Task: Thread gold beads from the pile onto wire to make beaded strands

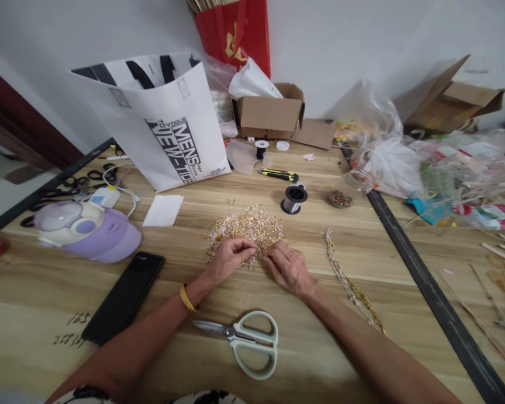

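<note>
Head view: loose beads [249,219] are heaped under and just beyond the left hand [230,258] and right hand [290,268], both pinched narrow, on what exactly cannot be told, and could be scattered if brushed by a knuckle.

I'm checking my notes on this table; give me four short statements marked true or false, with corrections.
1. A gold-coloured bracelet circles the left wrist. True.
2. The left hand grips the scissors. False: it is at the glittery pile, and the scissors lie on the table.
3. The right hand is at the same pile. True.
4. The black phone lies right of the scissors. False: it lies left of them.
</note>
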`<state>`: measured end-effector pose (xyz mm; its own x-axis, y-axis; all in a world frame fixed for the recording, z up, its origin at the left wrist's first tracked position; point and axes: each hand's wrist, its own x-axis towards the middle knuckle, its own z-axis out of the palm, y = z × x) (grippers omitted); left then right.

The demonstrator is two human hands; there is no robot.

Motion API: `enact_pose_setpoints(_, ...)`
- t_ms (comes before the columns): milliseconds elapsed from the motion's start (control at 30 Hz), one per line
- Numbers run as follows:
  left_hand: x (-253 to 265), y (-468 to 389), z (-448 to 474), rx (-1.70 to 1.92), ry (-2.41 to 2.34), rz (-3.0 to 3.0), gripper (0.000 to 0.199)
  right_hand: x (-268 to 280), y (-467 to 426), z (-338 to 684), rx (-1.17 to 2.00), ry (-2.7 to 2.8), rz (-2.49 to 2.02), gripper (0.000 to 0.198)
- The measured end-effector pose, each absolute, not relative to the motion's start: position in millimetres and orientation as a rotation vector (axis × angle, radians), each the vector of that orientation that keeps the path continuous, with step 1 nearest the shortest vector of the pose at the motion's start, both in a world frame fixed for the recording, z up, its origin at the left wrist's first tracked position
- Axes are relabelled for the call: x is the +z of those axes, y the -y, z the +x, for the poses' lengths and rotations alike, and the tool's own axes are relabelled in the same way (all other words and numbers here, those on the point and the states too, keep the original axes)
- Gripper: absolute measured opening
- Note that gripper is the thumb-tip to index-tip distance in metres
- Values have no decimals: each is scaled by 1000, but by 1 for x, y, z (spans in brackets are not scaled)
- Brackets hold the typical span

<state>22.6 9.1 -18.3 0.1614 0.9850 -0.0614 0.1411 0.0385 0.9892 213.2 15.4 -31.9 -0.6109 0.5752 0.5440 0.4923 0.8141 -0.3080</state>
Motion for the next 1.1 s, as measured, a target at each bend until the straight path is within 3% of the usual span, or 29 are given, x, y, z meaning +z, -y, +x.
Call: enact_pose_setpoints(1100, -16, -8, 23, 967, -1231, 1412, 15, -32, -15, 212, 108, 2325, -774, 11)
